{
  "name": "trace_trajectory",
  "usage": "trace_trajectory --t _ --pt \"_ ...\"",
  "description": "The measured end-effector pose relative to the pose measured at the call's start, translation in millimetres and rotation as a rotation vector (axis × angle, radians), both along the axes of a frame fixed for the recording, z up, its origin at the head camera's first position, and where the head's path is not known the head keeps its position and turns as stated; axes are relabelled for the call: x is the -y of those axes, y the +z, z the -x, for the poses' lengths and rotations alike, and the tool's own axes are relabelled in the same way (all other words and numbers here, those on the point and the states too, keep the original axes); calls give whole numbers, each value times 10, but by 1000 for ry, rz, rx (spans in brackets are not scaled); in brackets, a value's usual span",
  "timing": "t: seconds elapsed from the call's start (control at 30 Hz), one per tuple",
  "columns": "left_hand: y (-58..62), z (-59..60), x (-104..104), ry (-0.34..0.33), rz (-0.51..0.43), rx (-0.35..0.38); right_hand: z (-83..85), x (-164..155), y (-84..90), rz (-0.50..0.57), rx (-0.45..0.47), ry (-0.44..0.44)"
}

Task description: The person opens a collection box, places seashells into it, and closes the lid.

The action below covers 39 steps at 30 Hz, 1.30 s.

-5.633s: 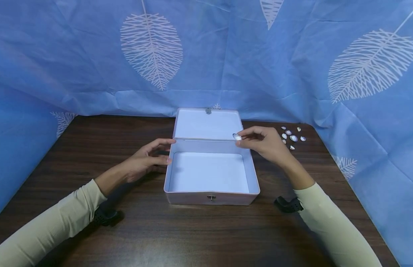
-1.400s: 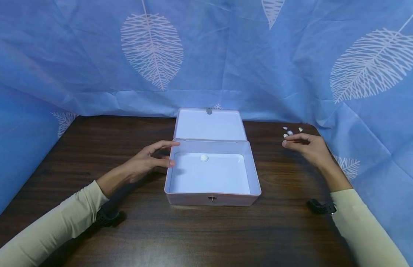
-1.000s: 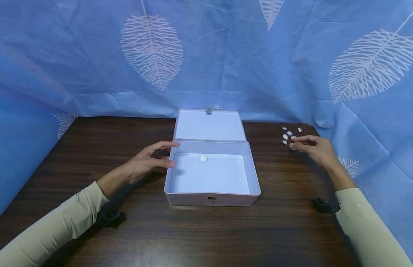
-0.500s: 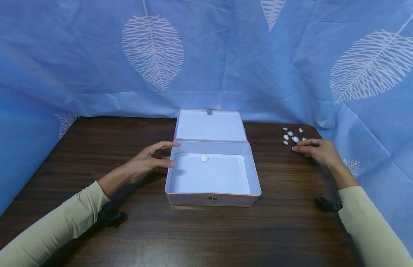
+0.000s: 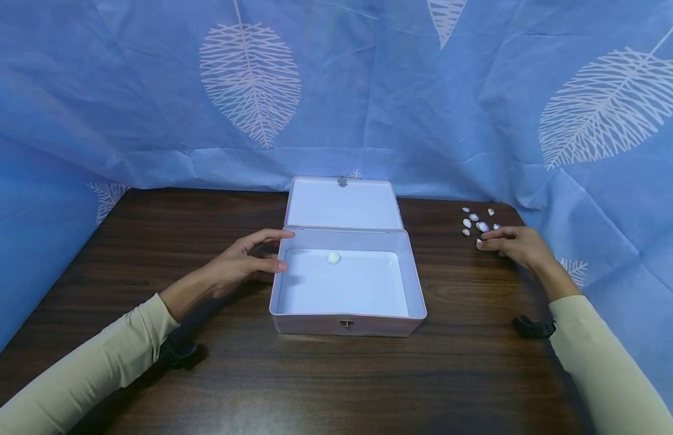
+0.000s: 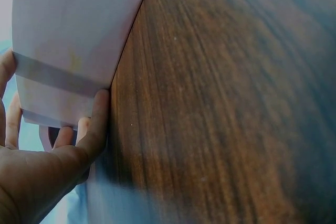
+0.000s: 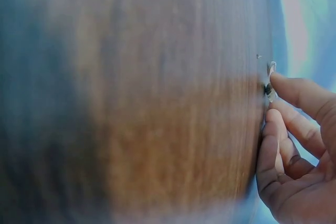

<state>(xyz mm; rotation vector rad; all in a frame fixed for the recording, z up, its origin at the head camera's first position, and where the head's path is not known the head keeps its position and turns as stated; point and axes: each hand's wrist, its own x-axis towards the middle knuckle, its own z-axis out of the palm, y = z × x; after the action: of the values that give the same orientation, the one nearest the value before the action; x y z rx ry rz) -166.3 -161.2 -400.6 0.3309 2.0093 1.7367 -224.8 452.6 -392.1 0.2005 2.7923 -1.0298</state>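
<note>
Pinching with fingers of right hand (image 5: 518,246) small white shell (image 5: 478,241) at far right of dark wood-grain worktop (image 5: 450,368), beside pale shells (image 5: 481,227); could lose it through scant contact or scatter neighbours. Touching open white rectangular box (image 5: 315,325) with spread fingers of left hand (image 5: 235,264); could skew it by pushing.

White leaves (image 5: 251,81) pattern the blue cloth (image 5: 423,121); the tabletop (image 5: 336,380) is grained dark brown, the box (image 5: 347,290) white inside, the shells (image 5: 482,227) whitish.

Smooth metal-looking box (image 5: 315,325), glossy wood-grain table (image 5: 336,386), creased cloth (image 5: 402,109)
</note>
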Motion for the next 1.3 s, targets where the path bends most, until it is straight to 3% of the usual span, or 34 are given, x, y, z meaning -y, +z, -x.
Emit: trace_trajectory --t 0.33,0.63,0.97,1.3 --pt "14 -9 5 -2 5 0 7 42 -14 -78 -12 13" --pt "28 -11 5 -3 5 10 -11 67 -11 -80 -34 20" --pt "29 -7 1 1 10 22 12 99 7 13 -65 28" --pt "40 -8 -4 0 7 26 -9 254 59 83 -155 67"
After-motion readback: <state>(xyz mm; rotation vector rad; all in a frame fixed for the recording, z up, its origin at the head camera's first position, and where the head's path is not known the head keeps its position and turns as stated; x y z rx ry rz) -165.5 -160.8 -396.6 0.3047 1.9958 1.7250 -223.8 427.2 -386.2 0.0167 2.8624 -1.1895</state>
